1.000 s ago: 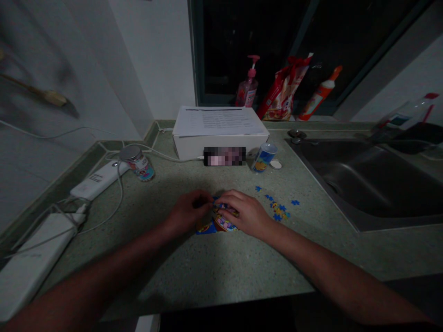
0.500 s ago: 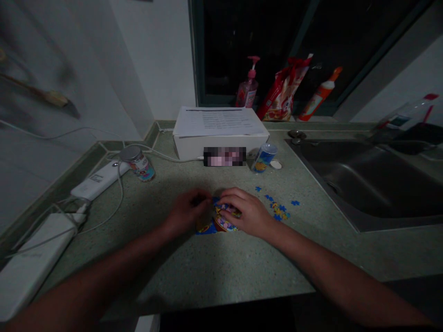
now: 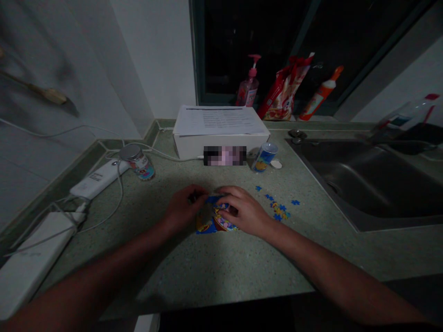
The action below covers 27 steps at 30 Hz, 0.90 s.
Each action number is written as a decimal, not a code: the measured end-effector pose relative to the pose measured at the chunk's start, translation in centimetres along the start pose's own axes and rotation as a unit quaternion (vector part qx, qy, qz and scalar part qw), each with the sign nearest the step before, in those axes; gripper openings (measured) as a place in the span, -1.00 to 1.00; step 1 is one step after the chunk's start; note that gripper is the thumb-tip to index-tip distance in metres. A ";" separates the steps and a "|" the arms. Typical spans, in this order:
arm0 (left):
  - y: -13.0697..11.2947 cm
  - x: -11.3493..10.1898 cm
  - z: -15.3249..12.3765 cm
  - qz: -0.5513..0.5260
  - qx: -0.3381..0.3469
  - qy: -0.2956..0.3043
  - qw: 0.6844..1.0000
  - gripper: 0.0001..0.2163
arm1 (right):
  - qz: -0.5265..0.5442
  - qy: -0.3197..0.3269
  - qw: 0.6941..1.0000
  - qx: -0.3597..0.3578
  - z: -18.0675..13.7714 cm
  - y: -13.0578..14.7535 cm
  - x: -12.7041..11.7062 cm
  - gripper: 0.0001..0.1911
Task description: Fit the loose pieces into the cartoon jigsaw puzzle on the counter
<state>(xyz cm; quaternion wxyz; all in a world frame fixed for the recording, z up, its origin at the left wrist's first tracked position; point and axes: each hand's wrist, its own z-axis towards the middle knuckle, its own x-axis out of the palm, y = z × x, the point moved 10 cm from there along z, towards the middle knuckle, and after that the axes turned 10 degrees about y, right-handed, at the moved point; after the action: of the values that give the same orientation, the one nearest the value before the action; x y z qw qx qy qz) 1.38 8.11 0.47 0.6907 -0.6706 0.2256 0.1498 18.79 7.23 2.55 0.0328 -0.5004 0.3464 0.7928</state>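
Observation:
A partly assembled jigsaw puzzle (image 3: 221, 224), blue with a colourful picture, lies on the counter between my hands. At its upper left, my left hand (image 3: 185, 206) has thumb and fingers closed on a blue puzzle piece (image 3: 213, 199) along the top edge. My right hand (image 3: 249, 213) curves over the upper right side, its bent fingers and thumb gripping the puzzle and hiding part of it. An uncovered patch of counter shows inside the puzzle's left part. Several loose puzzle pieces (image 3: 279, 212), blue and yellow, lie to the right of my right hand.
Behind the puzzle stand a white box (image 3: 221, 142) with papers on top and a blue can (image 3: 264, 157) beside a round lid (image 3: 276, 164). A jar (image 3: 137, 162), cables and white power strips (image 3: 41, 249) lie left. The sink (image 3: 374, 180) is at right.
My left hand has shifted slightly up and left, uncovering more of the puzzle's left part. My right hand stays over the puzzle with its fingers slightly shifted. The loose pieces lie as before.

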 end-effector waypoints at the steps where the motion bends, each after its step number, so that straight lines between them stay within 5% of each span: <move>1: 0.0 0.0 0.0 0.000 0.003 0.001 1.000 -0.87 | -0.003 0.000 1.000 -0.001 0.0 0.0 0.1 -0.79; 16: -0.1 0.0 0.0 0.006 -0.015 0.015 1.000 -0.88 | -0.015 -0.105 0.994 -0.005 -0.8 -0.5 -2.4 -0.82; 27: -4.2 1.4 -2.0 0.114 0.197 0.026 0.973 -0.75 | 0.002 -0.129 0.992 -0.004 -0.9 -0.3 -2.7 -0.83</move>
<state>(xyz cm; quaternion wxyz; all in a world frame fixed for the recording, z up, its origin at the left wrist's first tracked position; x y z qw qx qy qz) 4.45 5.80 3.35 0.7816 -0.4948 0.3436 0.1620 20.92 7.73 4.40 0.0738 -0.3937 0.3369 0.8521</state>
